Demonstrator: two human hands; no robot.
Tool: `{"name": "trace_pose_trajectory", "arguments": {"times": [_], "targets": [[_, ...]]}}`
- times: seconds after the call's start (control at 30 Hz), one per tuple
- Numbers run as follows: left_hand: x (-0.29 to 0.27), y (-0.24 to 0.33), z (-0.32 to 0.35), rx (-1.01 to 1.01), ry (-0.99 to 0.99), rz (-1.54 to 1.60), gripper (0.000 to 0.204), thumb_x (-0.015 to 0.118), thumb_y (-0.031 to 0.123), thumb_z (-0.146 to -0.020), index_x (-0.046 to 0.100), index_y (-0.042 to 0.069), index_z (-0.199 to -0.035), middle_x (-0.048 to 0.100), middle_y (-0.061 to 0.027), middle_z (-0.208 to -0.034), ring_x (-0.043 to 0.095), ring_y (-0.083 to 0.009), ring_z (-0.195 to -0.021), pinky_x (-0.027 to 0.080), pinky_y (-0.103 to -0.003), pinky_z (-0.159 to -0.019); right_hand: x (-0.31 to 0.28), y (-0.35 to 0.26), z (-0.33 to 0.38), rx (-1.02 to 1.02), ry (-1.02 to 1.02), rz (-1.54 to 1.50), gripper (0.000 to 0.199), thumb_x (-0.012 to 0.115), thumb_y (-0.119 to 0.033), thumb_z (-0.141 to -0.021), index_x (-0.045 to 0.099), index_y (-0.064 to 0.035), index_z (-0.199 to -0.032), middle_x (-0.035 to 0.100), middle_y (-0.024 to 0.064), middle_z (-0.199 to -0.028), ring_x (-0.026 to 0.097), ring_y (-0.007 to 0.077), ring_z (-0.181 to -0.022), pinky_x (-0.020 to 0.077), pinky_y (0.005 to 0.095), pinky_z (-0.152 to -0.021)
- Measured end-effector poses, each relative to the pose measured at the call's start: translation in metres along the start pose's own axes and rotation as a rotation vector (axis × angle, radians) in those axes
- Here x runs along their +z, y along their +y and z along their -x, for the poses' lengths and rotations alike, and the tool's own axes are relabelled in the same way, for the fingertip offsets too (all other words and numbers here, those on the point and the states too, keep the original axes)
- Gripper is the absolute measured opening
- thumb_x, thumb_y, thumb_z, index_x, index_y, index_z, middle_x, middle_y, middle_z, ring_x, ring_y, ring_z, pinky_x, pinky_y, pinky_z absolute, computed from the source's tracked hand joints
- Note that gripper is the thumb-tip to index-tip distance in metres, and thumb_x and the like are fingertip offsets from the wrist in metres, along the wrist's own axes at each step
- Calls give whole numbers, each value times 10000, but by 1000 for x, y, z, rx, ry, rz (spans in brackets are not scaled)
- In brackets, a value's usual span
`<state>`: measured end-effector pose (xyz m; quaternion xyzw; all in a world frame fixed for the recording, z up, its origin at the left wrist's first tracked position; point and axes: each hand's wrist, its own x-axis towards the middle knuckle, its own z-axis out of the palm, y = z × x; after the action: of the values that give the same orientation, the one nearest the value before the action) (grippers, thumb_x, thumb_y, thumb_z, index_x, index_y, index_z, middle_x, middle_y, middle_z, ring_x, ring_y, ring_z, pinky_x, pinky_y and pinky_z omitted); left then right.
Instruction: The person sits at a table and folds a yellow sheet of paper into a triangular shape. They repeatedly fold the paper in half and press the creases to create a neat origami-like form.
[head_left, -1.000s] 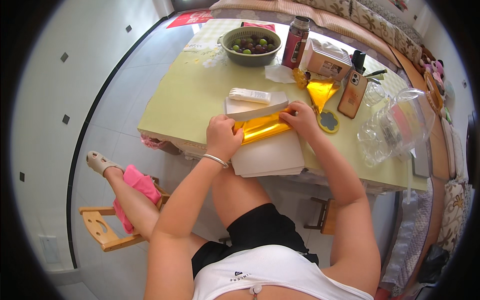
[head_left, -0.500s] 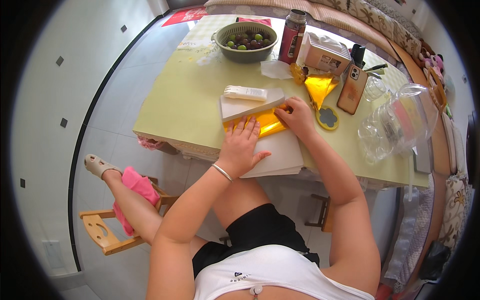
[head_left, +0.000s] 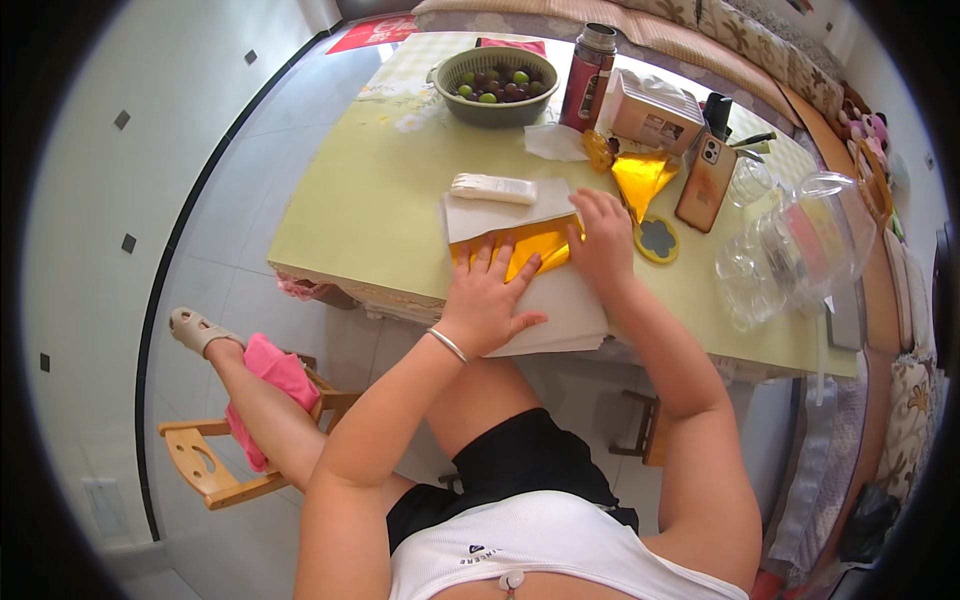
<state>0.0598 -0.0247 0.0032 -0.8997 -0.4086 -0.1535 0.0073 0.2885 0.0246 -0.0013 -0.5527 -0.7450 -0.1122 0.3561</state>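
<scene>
A strip of shiny gold foil paper (head_left: 545, 245) lies across a stack of white paper (head_left: 563, 310) near the front edge of the table. My left hand (head_left: 488, 298) rests flat on the foil with its fingers spread. At the strip's right end is my right hand (head_left: 605, 245); its fingers are stretched out and slightly bent, and I see nothing held in them. Part of the foil is hidden under both hands. On the far part of the white paper sits a white oblong plastic piece (head_left: 494, 188).
Behind are a colander of grapes (head_left: 493, 105), a thermos (head_left: 588, 80) and a tissue box (head_left: 655, 110). To the right lie a gold foil cone (head_left: 643, 178), a yellow-rimmed disc (head_left: 657, 239), a phone (head_left: 706, 182) and a large clear plastic bottle (head_left: 795, 250). A wooden chair (head_left: 215, 465) stands lower left.
My right hand has let go of the foil's right edge, and its fingers have straightened. My left hand stays on the foil, with its fingers spread a bit wider.
</scene>
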Motion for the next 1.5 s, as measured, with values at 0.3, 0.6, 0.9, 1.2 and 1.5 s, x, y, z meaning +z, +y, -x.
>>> {"name": "trace_pose_trajectory", "arguments": {"times": [0.3,0.6,0.9,1.2,1.5], "targets": [[-8,-2,12,-50,-140,23,944,586,702,-866,316,170,-1597,207,-233,-1652,134,-395,-1552,83,-639,-1209,-30,-30,36,-193,-667,55,911,473,-648,-971,278,5,-1575,209,159,-1673,169,289,-1558,152,428,-1263],[-26,-65,43,-128,-206,-186,940,500,760,-872,285,219,-1611,177,-161,-1685,82,-369,-1567,9,-660,-1204,-66,-35,55,-261,-520,87,524,592,-300,-945,544,33,-1347,540,208,-1425,504,325,-1314,367,428,-1133],[-16,-6,17,165,105,31,337,739,228,-801,698,12,-1056,658,-160,-1118,618,-345,-1057,495,-454,-940,-68,-68,49,-415,-374,121,103,639,-68,-742,573,-52,-820,618,118,-823,612,293,-806,505,403,-809],[5,32,4,-270,436,453,133,760,128,-779,676,33,-736,621,-117,-860,614,-311,-855,508,-426,-752,-51,-39,31,202,-414,-398,227,737,-146,-804,664,-20,-979,655,119,-892,658,308,-855,540,415,-773],[13,27,-13,-514,364,403,164,762,134,-771,670,31,-682,630,-130,-856,628,-316,-839,513,-435,-769,-37,-44,43,-188,-111,-170,351,705,-147,-871,646,16,-1176,625,167,-1298,575,339,-1210,455,443,-1040]]}}
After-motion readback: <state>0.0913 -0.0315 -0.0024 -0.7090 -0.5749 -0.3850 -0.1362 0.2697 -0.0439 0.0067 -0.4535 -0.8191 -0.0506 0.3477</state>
